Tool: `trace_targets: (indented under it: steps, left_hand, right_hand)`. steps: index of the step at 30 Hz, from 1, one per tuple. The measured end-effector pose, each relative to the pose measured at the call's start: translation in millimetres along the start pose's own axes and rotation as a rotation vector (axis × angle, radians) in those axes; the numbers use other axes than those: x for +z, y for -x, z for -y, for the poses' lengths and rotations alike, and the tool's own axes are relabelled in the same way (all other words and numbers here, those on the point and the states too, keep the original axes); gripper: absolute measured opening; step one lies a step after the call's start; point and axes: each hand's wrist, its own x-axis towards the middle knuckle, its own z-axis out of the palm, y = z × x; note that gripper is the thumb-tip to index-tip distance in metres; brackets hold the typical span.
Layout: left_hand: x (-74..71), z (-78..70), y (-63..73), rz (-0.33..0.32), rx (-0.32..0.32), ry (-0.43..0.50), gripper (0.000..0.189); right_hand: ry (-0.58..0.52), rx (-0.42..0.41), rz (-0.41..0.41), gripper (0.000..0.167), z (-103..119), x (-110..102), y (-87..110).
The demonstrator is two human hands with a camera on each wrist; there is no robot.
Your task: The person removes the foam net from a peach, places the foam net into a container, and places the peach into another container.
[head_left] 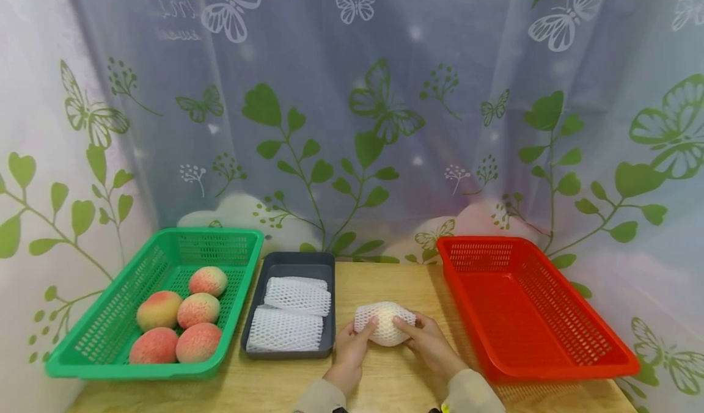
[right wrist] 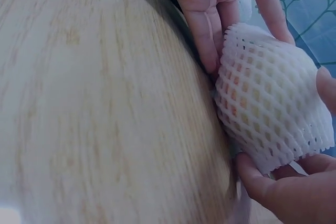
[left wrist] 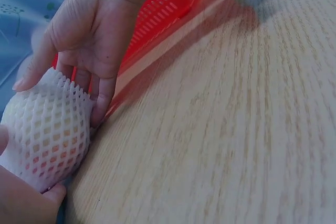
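Observation:
A peach in a white foam net sleeve (head_left: 387, 323) is held between both hands just over the table. My left hand (head_left: 350, 349) grips its left end, thumb on top and fingers around the side. On the opposite end, my right hand (head_left: 434, 346) holds it likewise, thumb over the netting. Through the mesh, the peach's yellow and pinkish skin shows in the right wrist view, under the sleeve (right wrist: 273, 98). Left of the hands, a dark grey tray (head_left: 288, 355) carries flat white foam net sleeves (head_left: 286, 329).
At the left stands a green basket (head_left: 82, 333) with several peaches (head_left: 198, 310) in it. A red basket (head_left: 541, 315) stands to the right. Both rest on the light wooden table (head_left: 385, 379), with a butterfly-and-leaf patterned curtain (head_left: 330, 126) behind.

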Motion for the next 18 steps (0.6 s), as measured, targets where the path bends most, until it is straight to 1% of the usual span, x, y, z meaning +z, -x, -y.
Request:
trace_targets:
  steps: [4,7,10,13,15,18]
  left_hand:
    - [-1.2,-1.9,0.4,0.024,0.018,0.015,0.068]
    - [-2.4,-2.6,0.9,0.039,0.034,0.012,0.066]
    - [-4.6,-3.2,1.3,0.063,0.077,-0.01,0.063]
    - [-6.7,-5.1,2.0,0.088,0.102,-0.02,0.06]
    - [-7.1,-5.2,0.5,0.102,0.101,-0.025,0.059]
    - [-6.7,-6.8,-1.1,0.106,0.091,-0.03,0.061]
  right_hand:
    - [0.008,-0.008,-0.016,0.06,1.8,0.4,1.7]
    - [0.016,-0.005,-0.032,0.06,2.0,0.1,2.4]
    - [0.021,-0.005,-0.04,0.06,2.0,-0.6,2.7]
    - [0.015,-0.008,-0.033,0.061,2.5,-1.4,2.9]
    - [0.016,-0.007,-0.028,0.063,3.3,-2.2,3.2]
    - [0.026,-0.008,-0.015,0.064,5.5,-3.7,3.7]
